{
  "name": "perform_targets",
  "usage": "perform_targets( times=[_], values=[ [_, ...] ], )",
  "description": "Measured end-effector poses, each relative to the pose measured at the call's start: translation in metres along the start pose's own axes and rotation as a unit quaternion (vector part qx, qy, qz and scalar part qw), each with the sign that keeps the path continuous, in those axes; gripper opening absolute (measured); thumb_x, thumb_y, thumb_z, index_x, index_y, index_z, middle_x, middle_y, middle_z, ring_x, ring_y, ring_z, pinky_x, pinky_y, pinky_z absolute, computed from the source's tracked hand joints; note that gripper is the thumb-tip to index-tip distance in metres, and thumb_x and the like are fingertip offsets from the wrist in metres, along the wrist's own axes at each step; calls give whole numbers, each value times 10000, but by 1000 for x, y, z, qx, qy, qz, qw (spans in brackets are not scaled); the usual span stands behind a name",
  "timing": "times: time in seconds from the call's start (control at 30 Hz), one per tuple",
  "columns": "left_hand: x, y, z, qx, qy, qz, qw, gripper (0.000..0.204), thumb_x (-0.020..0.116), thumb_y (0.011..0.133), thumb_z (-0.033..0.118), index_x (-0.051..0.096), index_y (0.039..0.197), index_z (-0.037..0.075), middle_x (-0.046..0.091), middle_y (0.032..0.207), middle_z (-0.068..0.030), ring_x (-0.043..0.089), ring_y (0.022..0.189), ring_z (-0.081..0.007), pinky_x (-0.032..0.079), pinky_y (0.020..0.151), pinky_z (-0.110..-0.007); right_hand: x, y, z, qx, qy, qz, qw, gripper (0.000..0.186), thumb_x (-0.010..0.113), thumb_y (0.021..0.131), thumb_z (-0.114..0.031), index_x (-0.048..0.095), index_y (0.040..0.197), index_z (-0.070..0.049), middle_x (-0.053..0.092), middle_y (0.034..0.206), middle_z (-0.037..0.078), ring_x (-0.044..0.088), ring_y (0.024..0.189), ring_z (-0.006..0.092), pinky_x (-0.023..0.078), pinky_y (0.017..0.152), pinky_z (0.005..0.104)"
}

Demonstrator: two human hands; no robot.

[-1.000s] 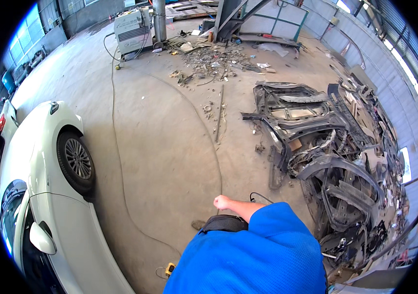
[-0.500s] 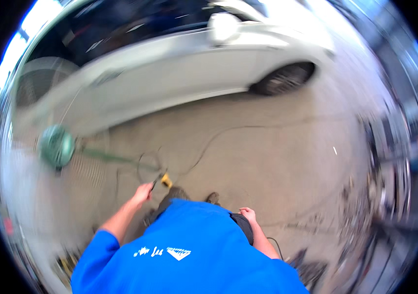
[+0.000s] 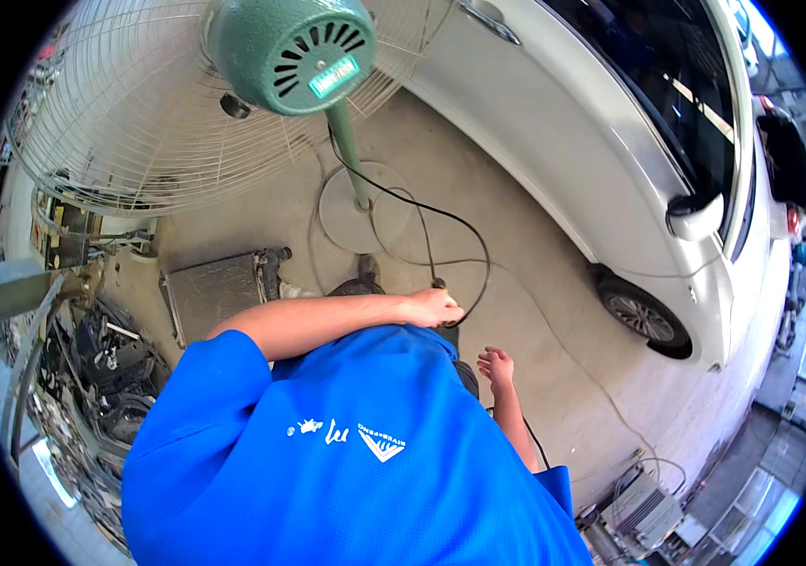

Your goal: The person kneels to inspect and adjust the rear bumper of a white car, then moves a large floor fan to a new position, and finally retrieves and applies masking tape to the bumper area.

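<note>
My left hand (image 3: 433,307) reaches across my body, closed on a black cable (image 3: 485,280) at a small dark end piece, partly hidden by the fingers. The cable runs from a green pedestal fan (image 3: 290,58) with a round wire cage and a round base. A thinner grey cord (image 3: 528,286) lies on the floor beyond my hand. My right hand (image 3: 497,368) is held lower right, open, fingers loosely bent and apart, touching nothing that I can see.
A white car (image 3: 535,123) stands along the right. A radiator (image 3: 209,288) lies left of my feet, beside a heap of dark car parts (image 3: 110,354). A grey machine (image 3: 644,519) sits at lower right on the concrete floor (image 3: 563,406).
My view has swung round from the parts heap and car to the fan, now close overhead. My left hand has moved rightward across my body. My right hand is more raised, fingers apart.
</note>
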State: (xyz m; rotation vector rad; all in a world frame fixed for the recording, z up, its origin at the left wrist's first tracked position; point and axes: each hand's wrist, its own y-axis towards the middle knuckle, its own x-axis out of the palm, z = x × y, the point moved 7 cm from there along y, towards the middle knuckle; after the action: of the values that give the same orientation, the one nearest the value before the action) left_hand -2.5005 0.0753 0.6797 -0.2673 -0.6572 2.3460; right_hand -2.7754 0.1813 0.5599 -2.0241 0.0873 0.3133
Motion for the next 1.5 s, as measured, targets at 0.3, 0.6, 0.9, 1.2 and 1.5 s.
perform_targets(
  times=[0.3, 0.6, 0.9, 1.2, 1.5],
  values=[
    [-97, 141, 2, -96, -273, 109, 951, 291, 469, 878, 258, 467, 629, 108, 417, 555, 22, 405, 493, -72, 366, 453, -241, -17, 89, -66, -92, -252, -59, 962, 284, 551, 805, -239, 676, 980, -54, 682, 887, 115, 638, 861, 194, 492, 770, 310],
    [-351, 234, -118, -69, -461, 534, 706, 246, 489, 827, 256, 571, 653, 103, 534, 615, -24, 501, 534, -136, 378, 468, -294, -141, 195, -183, 33, -108, -139, 984, 246, 523, 870, -222, 593, 1022, -41, 636, 821, 111, 614, 677, 190, 494, 596, 278],
    [-316, 189, -75, -64, -527, 578, 620, 367, 441, 909, 224, 460, 1272, 170, 604, 1021, -18, 560, 798, -144, 484, 697, -310, -168, 250, -312, 30, -212, -107, 971, 195, 500, 863, -170, 589, 984, -45, 630, 786, 97, 599, 620, 161, 481, 544, 265],
    [-15, 127, -134, -266, -48, 391, 880, 320, 459, 830, 209, 595, 1100, 105, 625, 1025, -166, 584, 960, -350, 462, 828, -416, -95, 243, -304, -28, -331, -232, 914, 211, 525, 858, -206, 590, 989, -55, 634, 820, 106, 604, 633, 149, 492, 549, 264],
    [178, -15, -183, -268, -346, 577, 690, 291, 460, 835, 141, 613, 1066, 50, 672, 867, -119, 642, 713, -190, 504, 650, -313, -80, 243, -266, -67, -410, -234, 879, 202, 541, 827, -182, 583, 974, -50, 620, 758, 104, 568, 535, 155, 461, 469, 277]
  ],
)
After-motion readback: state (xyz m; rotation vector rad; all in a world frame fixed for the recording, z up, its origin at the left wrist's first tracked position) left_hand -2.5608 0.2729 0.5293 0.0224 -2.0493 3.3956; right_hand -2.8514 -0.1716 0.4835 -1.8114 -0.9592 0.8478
